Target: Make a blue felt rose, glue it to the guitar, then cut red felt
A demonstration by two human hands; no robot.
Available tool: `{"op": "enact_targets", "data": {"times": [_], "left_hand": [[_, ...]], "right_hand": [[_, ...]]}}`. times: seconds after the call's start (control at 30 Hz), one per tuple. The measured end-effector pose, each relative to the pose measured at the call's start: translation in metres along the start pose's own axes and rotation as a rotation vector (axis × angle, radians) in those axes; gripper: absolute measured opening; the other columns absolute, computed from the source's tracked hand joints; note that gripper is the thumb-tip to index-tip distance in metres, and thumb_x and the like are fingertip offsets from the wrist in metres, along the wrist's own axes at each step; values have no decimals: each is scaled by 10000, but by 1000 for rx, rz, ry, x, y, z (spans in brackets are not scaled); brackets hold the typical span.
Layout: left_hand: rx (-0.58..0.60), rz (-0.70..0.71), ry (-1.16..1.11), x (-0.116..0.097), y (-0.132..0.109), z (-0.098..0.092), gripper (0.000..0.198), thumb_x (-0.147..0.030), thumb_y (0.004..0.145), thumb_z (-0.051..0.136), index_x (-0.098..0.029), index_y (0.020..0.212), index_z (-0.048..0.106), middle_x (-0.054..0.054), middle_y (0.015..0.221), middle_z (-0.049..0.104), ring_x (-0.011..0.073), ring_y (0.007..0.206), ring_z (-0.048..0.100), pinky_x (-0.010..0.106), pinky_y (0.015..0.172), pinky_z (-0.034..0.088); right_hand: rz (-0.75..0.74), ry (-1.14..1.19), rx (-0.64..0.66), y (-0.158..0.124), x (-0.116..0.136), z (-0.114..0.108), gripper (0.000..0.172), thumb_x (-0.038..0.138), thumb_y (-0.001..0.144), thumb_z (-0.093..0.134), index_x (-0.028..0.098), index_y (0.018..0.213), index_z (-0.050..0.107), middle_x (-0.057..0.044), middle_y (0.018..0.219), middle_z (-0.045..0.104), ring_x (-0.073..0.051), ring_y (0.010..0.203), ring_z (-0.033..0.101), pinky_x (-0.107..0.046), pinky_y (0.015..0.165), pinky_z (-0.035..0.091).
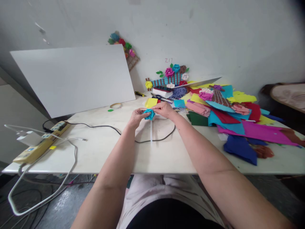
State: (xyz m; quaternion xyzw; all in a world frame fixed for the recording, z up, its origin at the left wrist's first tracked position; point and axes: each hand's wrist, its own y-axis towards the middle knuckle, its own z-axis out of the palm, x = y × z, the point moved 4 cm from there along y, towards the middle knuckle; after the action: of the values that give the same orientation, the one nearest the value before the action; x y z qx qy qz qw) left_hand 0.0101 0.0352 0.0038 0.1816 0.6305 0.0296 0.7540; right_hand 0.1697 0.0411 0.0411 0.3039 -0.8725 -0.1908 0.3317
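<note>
My left hand (136,117) and my right hand (164,109) meet over the middle of the white table (100,149). Between their fingertips is a small rolled piece of blue felt (149,114), shaped like a rosette; both hands pinch it. A thin white stick (151,133) hangs down from it toward me. A black cable (154,139) loops on the table just below the hands.
A heap of coloured felt sheets (233,121) covers the right side. Finished felt flower baskets (170,78) lean on the wall, with scissors (159,98) and a tape roll (115,105) nearby. A white board (73,76) leans at the left; a power strip (40,143) lies at the left edge.
</note>
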Motion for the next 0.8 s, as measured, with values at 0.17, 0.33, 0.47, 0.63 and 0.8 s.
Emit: {"op": "enact_targets", "data": {"times": [0.17,0.33,0.47,0.63,0.8], "left_hand": [[-15,29,4,-2,-1,0,343,-299,491,833,-123,745,683,21,615,643,106,526,536,249,526,409],[-16,24,2,-2,0,-2,343,-303,485,835,-126,737,685,17,608,639,100,523,522,247,526,398],[-14,23,0,0,1,-3,334,-303,494,834,-131,739,687,17,617,641,100,532,521,249,536,398],[-25,26,1,1,1,-4,321,-307,503,831,-138,734,686,14,620,637,102,537,518,255,547,399],[-22,21,-3,0,0,-3,333,-304,497,833,-139,743,680,12,624,637,101,534,519,259,548,400]], "right_hand": [[15,-111,-10,-3,5,-3,231,251,809,608,276,1001,732,-11,992,724,-180,912,682,-232,741,487],[-12,-228,9,-5,10,-6,263,301,841,569,310,1065,705,0,1039,710,-186,931,675,-240,755,478],[-49,-246,20,-4,9,-4,263,280,846,561,306,1062,709,-3,1029,719,-172,920,667,-227,751,460],[-116,-254,12,-1,10,-2,248,227,836,558,227,1006,739,-58,931,732,-166,827,657,-233,672,427],[-92,-269,-24,-4,14,-6,225,261,833,551,214,895,761,-46,908,737,-166,801,646,-238,653,398]]}}
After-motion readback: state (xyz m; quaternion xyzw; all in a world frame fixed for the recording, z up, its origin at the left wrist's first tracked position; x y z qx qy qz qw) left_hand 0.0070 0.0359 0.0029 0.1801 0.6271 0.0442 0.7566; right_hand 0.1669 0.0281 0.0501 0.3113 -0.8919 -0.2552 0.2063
